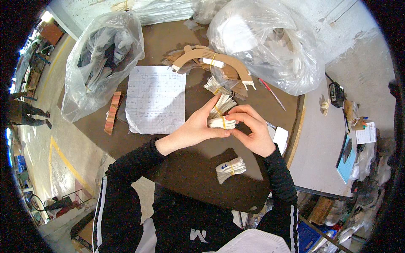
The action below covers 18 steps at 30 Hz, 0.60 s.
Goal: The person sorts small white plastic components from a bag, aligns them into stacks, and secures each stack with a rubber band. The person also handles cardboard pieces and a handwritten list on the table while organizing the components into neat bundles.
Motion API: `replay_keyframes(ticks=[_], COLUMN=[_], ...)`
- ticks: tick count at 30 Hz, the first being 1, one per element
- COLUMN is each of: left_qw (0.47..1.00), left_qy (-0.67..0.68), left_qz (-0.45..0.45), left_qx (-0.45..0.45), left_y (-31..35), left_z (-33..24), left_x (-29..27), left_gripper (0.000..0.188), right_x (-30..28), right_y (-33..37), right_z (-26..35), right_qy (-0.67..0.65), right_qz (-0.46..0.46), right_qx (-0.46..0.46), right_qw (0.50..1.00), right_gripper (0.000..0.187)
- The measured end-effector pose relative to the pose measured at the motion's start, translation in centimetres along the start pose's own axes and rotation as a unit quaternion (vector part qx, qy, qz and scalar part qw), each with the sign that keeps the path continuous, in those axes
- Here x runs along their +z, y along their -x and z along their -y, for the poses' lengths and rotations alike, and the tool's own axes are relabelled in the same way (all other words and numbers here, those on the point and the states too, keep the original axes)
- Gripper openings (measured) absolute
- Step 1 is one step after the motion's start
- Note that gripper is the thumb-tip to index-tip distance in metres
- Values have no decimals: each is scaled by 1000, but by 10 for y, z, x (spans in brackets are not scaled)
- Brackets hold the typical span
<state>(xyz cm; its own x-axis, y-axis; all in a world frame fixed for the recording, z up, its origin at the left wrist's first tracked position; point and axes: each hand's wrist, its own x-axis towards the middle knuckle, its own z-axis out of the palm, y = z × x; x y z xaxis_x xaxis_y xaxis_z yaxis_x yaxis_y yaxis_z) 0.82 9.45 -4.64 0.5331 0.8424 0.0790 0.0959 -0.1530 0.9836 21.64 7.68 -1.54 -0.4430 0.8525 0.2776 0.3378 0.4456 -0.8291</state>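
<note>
Above the brown table (190, 164), my left hand (196, 126) and my right hand (255, 130) meet around a small bundle of white strips (221, 122) with a yellow rubber band. My left fingers and thumb wrap its left side. My right thumb and fingers pinch its right end. Just beyond it, touching or very near my left fingertips, lies a second banded bundle (223, 105). Farther out is another fanned bundle of pale strips (216, 86). Nearer my body, a separate banded white bundle (230, 169) with a handwritten mark lies on the table.
A handwritten squared sheet (156, 99) lies left, beside an orange-brown banded strip stack (112, 113). Curved brown cardboard pieces (213, 57) lie at the back, between two clear plastic bags (103, 55) (270, 46). A red pen (272, 95) and a white object (280, 139) are right.
</note>
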Motion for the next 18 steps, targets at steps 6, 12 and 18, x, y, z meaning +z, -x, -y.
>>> replay_keyframes(ticks=[6,12,18], left_qw=[882,880,899], left_qy=[431,393,365], left_qz=[42,146,121], left_qx=[-186,-224,-209], left_y=[-3,0,4], left_z=[-12,-5,-9], left_x=[-9,-14,0], left_gripper=[70,67,76], right_x=[-5,-8,-4], right_y=[4,5,-3], right_z=[1,-9,-2], right_qy=[53,33,108], right_qz=[-47,-125,-30], right_qx=[-79,-146,-79], right_qw=[994,981,991], right_gripper=[39,37,38])
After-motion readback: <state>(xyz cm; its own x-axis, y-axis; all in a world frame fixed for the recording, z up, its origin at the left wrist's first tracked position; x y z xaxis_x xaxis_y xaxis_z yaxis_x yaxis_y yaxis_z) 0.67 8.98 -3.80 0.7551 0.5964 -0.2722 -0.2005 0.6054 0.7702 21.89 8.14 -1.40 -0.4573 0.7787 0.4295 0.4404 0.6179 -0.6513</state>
